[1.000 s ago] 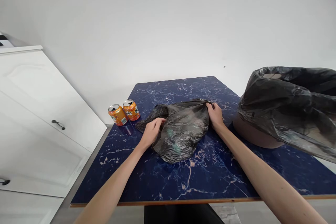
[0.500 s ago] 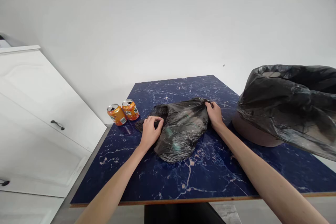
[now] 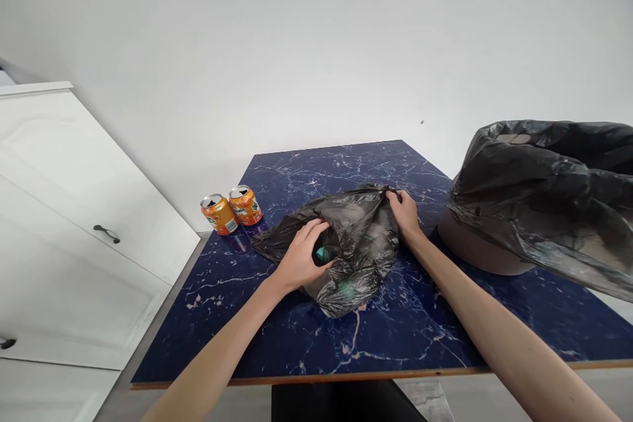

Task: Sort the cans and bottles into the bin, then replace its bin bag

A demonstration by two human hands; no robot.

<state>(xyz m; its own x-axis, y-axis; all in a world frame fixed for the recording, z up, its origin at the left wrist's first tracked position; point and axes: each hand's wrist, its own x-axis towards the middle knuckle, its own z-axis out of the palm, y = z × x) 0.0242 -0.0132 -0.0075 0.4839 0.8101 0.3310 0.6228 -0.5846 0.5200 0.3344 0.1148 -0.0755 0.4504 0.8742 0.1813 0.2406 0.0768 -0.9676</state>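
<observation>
A thin black plastic bag (image 3: 363, 231) lies crumpled on the blue marbled table, with some contents showing faintly through it. My right hand (image 3: 403, 211) pinches the bag's far right edge between thumb and fingers. At the bag's mouth on the left, my left hand (image 3: 304, 257) is open, thumb and fingers spread in a curve with the fingertips just inside the opening. Between them a green thing (image 3: 323, 254) shows inside; its kind is hidden. Beyond my left hand stand two orange drink cans, one (image 3: 220, 214) nearer and the other (image 3: 246, 206) beside it, both opened on top.
On the right of the table (image 3: 316, 356) stands a brown bin (image 3: 479, 244) lined with a large black bag (image 3: 534, 191) that hangs over its rim. A white cabinet (image 3: 84, 211) with dark handles is to the left. A white wall rises behind the table.
My left hand has moved right from the bag's left edge to its mouth and its fingers have opened. The mouth has widened, uncovering the green thing. My right hand keeps its hold.
</observation>
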